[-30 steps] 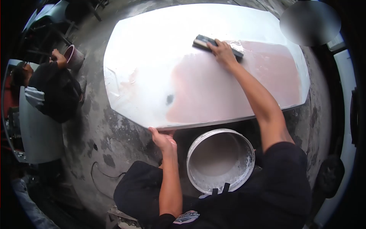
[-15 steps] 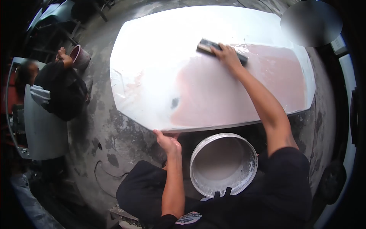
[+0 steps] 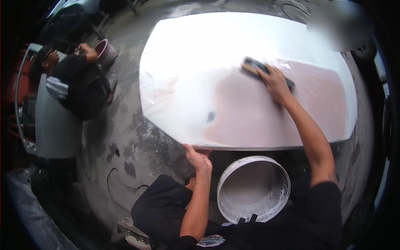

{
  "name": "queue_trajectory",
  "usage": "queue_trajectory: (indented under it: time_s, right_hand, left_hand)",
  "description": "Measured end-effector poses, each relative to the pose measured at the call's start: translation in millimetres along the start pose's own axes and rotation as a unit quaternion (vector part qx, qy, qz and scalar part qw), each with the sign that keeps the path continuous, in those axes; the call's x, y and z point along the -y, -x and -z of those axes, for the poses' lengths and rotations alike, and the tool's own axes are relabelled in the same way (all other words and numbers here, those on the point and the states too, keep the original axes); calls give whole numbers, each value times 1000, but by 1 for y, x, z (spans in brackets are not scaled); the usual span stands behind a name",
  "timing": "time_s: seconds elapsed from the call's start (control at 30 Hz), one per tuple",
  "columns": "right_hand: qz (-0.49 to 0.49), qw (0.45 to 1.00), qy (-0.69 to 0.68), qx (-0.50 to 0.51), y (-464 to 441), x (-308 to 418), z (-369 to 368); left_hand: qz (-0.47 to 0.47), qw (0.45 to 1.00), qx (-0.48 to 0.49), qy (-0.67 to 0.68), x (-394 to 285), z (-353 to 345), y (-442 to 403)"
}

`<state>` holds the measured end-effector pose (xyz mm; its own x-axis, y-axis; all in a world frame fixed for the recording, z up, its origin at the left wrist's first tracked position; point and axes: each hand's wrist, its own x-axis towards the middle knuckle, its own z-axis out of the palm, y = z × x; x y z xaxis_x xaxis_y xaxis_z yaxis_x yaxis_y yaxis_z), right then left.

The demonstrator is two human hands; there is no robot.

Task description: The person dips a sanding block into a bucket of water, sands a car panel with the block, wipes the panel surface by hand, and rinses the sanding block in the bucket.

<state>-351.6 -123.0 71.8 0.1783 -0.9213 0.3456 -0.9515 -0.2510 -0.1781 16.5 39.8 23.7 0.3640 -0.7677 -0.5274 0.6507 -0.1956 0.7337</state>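
Observation:
A large white car body panel (image 3: pixel 183 54), likely a hood, lies in front of me with a wide pinkish filler patch (image 3: pixel 250 121) and a small dark spot. My right hand (image 3: pixel 276 82) is closed over a long dark sanding block (image 3: pixel 255 69), which lies against the panel near the patch's upper edge. Part of the block is hidden beneath the fingers. At the near edge, my left hand (image 3: pixel 198 158) grips the panel, thumb on the rim and fingers partly hidden underneath.
A whitish bucket (image 3: pixel 221 189) of cloudy liquid stands close to my body, below the panel. To the left, a co-worker (image 3: pixel 77 83) crouches beside a reddish bucket (image 3: pixel 109 54) and a grey car door (image 3: pixel 56 125). A thin cable (image 3: pixel 109 183) runs over the stained floor.
My view has shifted, so the panel and bucket appear farther right and lower. The sanding block has moved slightly toward me across the panel. My left hand keeps its grip on the edge.

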Motion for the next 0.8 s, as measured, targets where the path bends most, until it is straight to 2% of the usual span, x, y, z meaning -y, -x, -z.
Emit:
queue_trajectory:
  time_s: [0.07, 0.13, 0.2, 0.3, 0.4, 0.53, 0.57, 0.63, 0.67, 0.7, 0.77, 0.8]
  right_hand:
    - [62, 996, -16, 54, 62, 20, 30]
    - [87, 994, -52, 33, 75, -2, 13]
    - [56, 996, -40, 55, 12, -4, 6]
    - [-40, 999, -32, 9, -85, -19, -53]
    - [-72, 997, -16, 4, -74, 13, -52]
    - [72, 996, -28, 38, 58, 39, -2]
    - [118, 992, -33, 23, 75, 28, 1]
    - [142, 989, -33, -1, 54, -1, -10]
    - [103, 994, -27, 24, 21, -3, -3]
    - [23, 999, -33, 23, -14, -5, -5]
    - [-72, 997, 23, 5, -70, -37, -44]
    - [-142, 988, 54, 31, -83, -28, -50]
  left_hand:
    - [17, 999, -36, 17, 2, -2, -1]
    - [8, 997, -71, -3, 16, 8, -9]
    - [-3, 999, -51, -17, 20, 10, -16]
    - [-13, 1000, -13, 3, 20, 10, -12]
    - [-12, 1000, -4, -2, 8, 4, -6]
    - [-38, 999, 6, -8, 26, 19, -19]
    - [-38, 999, 1, -7, 27, 19, -24]
    - [-25, 1000, 4, -8, 29, 23, -22]
    - [-45, 999, 11, -17, 37, 31, -30]
    - [-46, 999, 14, -18, 33, 28, -25]
    - [-31, 1000, 2, 4, 23, 15, -18]
    - [-30, 999, 11, 3, 24, 12, -18]
